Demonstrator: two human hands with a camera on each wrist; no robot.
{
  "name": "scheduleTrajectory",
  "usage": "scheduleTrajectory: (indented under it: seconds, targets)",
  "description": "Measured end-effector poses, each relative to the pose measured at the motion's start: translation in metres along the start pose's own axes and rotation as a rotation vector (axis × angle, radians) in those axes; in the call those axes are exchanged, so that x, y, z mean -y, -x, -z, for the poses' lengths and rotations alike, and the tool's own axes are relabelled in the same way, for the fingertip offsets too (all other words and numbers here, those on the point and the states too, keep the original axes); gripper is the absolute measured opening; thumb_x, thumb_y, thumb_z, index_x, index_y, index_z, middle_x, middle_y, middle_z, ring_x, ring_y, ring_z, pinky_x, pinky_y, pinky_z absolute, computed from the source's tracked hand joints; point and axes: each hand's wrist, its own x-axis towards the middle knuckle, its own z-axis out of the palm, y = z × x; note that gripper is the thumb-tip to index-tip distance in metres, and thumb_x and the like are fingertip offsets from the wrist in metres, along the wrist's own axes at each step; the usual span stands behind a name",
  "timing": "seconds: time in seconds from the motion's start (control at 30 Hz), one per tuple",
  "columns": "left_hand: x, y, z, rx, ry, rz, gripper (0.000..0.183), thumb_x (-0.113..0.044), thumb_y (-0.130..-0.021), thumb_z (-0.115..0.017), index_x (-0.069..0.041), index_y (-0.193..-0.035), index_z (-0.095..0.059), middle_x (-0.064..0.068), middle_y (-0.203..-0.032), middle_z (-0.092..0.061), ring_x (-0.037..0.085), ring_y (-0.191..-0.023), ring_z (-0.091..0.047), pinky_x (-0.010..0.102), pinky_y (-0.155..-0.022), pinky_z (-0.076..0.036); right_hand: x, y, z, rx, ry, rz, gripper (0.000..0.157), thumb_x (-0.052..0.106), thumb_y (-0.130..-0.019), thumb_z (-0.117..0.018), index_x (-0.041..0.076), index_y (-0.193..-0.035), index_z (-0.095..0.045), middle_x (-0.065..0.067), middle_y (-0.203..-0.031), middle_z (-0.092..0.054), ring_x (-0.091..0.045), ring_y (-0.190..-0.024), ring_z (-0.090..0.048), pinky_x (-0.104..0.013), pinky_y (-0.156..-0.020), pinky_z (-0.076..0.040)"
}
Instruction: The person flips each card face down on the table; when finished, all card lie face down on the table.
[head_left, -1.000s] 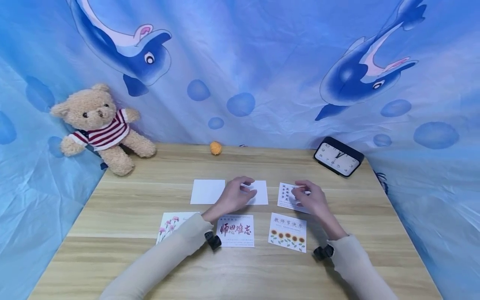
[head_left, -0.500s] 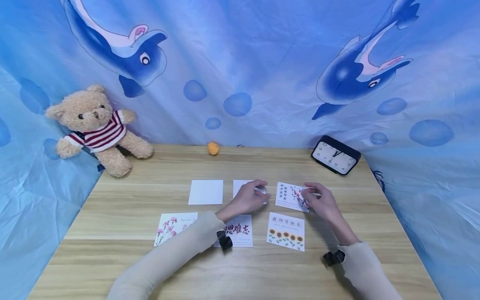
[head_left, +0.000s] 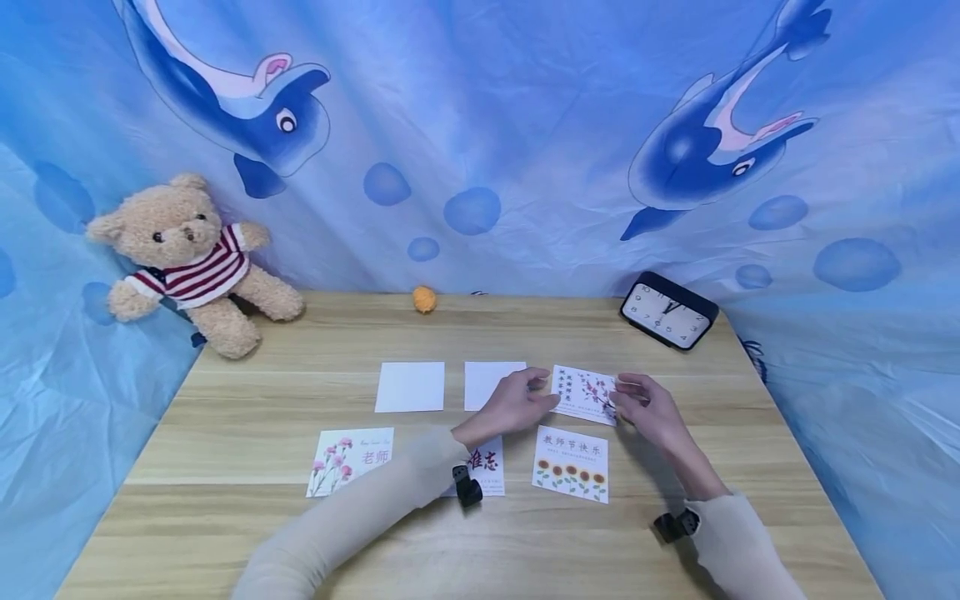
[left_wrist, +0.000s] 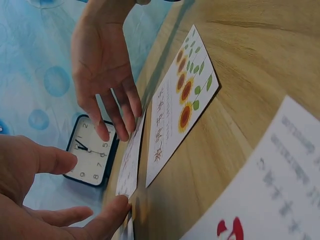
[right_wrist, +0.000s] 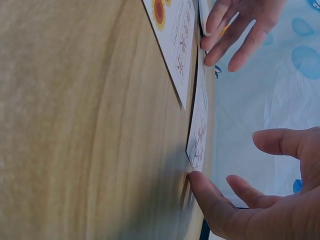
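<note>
A card with plum blossoms and writing (head_left: 585, 393) lies flat on the table between my hands. My left hand (head_left: 516, 402) is at its left edge, where a fingertip touches or nearly touches it in the left wrist view. By the right edge is my right hand (head_left: 651, 410), its thumb apart from the fingers and a fingertip (right_wrist: 197, 180) at the card's corner. Neither hand pinches the card. A sunflower card (head_left: 572, 464) lies just nearer. My left forearm partly covers a card with red characters (head_left: 487, 458). A blank white card (head_left: 487, 382) sits beside my left hand.
Another blank white card (head_left: 410, 387) and a pink-flower card (head_left: 349, 460) lie to the left. At the back of the wooden table are a teddy bear (head_left: 197, 265), a small orange ball (head_left: 424, 300) and a black-framed clock (head_left: 667, 312). A blue dolphin curtain hangs behind.
My left hand has moved right, off the blank card, to the plum-blossom card's left edge. My right hand has drawn back from over that card to its right edge.
</note>
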Motion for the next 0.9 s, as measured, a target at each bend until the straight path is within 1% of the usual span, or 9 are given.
scheduleTrajectory:
  seconds: [0.2,0.3,0.4,0.47,0.63,0.73,0.8,0.9]
  targets:
    - [-0.004,-0.001,-0.004,-0.006,0.014,0.015,0.063,-0.034,-0.098,-0.07,-0.005,-0.151,-0.051,0.02,-0.145,-0.063,0.032,-0.124,-0.069,0.042,-0.106,-0.057,0.0,0.002,0.0,0.009,-0.019,-0.023,0.061,0.025,-0.106,-0.059,-0.001,-0.157,-0.037,-0.028,-0.155,-0.048,-0.041,-0.14,-0.051,-0.043,-0.109,-0.056]
    - [-0.004,-0.002,-0.006,-0.01,0.022,0.015,0.064,-0.033,-0.098,-0.07,-0.004,-0.151,-0.051,0.021,-0.144,-0.062,0.033,-0.125,-0.068,0.044,-0.107,-0.057,-0.002,0.002,-0.001,0.007,-0.026,-0.029,0.061,0.024,-0.106,-0.059,0.0,-0.157,-0.036,-0.027,-0.155,-0.048,-0.041,-0.141,-0.051,-0.042,-0.11,-0.056]
    - [-0.004,-0.003,-0.008,-0.009,0.026,0.02,0.064,-0.032,-0.098,-0.07,-0.004,-0.151,-0.05,0.021,-0.145,-0.061,0.034,-0.125,-0.068,0.044,-0.106,-0.057,-0.004,0.003,-0.002,-0.006,-0.032,-0.03,0.06,0.023,-0.106,-0.059,0.0,-0.157,-0.037,-0.027,-0.155,-0.049,-0.04,-0.139,-0.052,-0.037,-0.106,-0.057]
    - [-0.004,-0.003,-0.01,-0.004,0.028,0.033,0.064,-0.032,-0.099,-0.07,-0.004,-0.152,-0.049,0.021,-0.147,-0.06,0.033,-0.126,-0.068,0.043,-0.107,-0.057,-0.004,0.004,-0.003,-0.016,-0.041,-0.031,0.059,0.023,-0.106,-0.059,0.0,-0.156,-0.038,-0.027,-0.154,-0.049,-0.039,-0.138,-0.053,-0.032,-0.102,-0.058]
    - [-0.006,-0.002,-0.013,-0.001,0.027,0.047,0.064,-0.032,-0.098,-0.071,-0.004,-0.152,-0.05,0.021,-0.147,-0.061,0.032,-0.124,-0.069,0.042,-0.106,-0.058,-0.005,0.007,-0.006,-0.023,-0.083,-0.041,0.059,0.022,-0.105,-0.059,0.002,-0.157,-0.038,-0.026,-0.155,-0.049,-0.037,-0.137,-0.053,-0.021,-0.094,-0.056]
    - [-0.008,-0.001,-0.014,0.0,0.018,0.044,0.064,-0.034,-0.098,-0.071,-0.005,-0.152,-0.05,0.02,-0.146,-0.061,0.032,-0.123,-0.07,0.041,-0.105,-0.058,-0.005,0.008,-0.007,-0.031,-0.114,-0.04,0.059,0.02,-0.105,-0.059,0.001,-0.157,-0.038,-0.027,-0.154,-0.049,-0.036,-0.135,-0.054,-0.017,-0.092,-0.056]
    - [-0.008,-0.001,-0.014,-0.001,0.011,0.042,0.064,-0.035,-0.098,-0.07,-0.006,-0.152,-0.05,0.019,-0.146,-0.061,0.031,-0.123,-0.07,0.04,-0.104,-0.059,-0.005,0.008,-0.007,-0.039,-0.157,-0.043,0.058,0.016,-0.105,-0.059,0.0,-0.156,-0.038,-0.028,-0.153,-0.049,-0.033,-0.131,-0.057,-0.017,-0.092,-0.057]
    - [-0.009,0.0,-0.014,0.002,0.0,0.038,0.064,-0.035,-0.098,-0.07,-0.007,-0.152,-0.05,0.019,-0.146,-0.061,0.03,-0.123,-0.07,0.038,-0.103,-0.059,-0.006,0.008,-0.008,-0.049,-0.241,-0.054,0.056,0.012,-0.106,-0.057,-0.004,-0.156,-0.037,-0.03,-0.153,-0.047,-0.025,-0.123,-0.062,-0.016,-0.094,-0.058]
